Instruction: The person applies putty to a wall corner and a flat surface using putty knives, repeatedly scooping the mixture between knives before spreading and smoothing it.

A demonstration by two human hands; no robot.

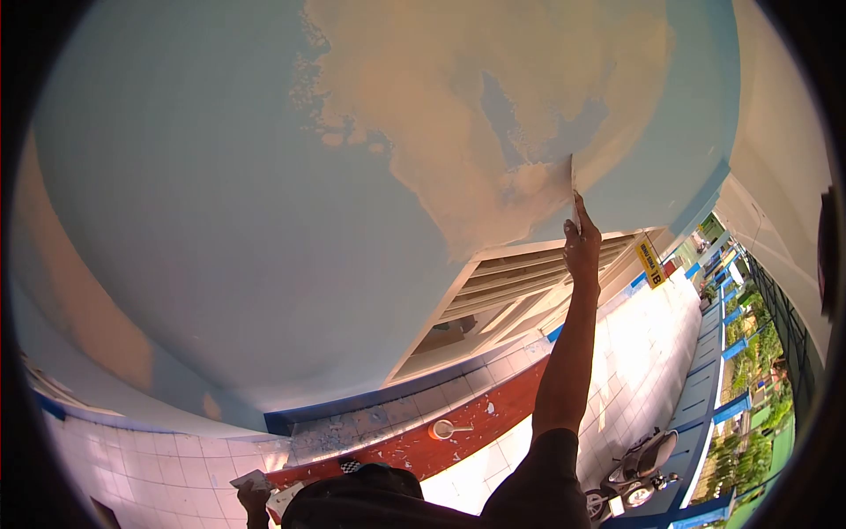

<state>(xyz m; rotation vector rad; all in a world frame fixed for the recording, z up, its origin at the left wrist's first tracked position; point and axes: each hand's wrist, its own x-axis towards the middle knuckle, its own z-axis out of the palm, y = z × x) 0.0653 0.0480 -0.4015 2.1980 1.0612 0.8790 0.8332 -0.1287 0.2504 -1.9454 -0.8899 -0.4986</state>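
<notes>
My right hand (582, 245) is raised at the end of a stretched arm, its fingers wrapped round a putty knife (571, 181). The knife's thin blade lies against the light blue wall (220, 176), at the lower edge of a broad cream patch of filler (441, 106). Bare blue spots show within that patch. Low at the left, my left hand (255, 502) is closed on a flat grey scraper plate (250, 479), held down near my body and away from the wall.
Below the wall, a red plank (476, 414) bears a white pot with a handle (442, 429) and scattered flakes. A louvred window (529, 282) and a yellow sign (650, 263) are near my right hand. A motorcycle (639, 467) stands lower right on the tiled walkway (639, 353).
</notes>
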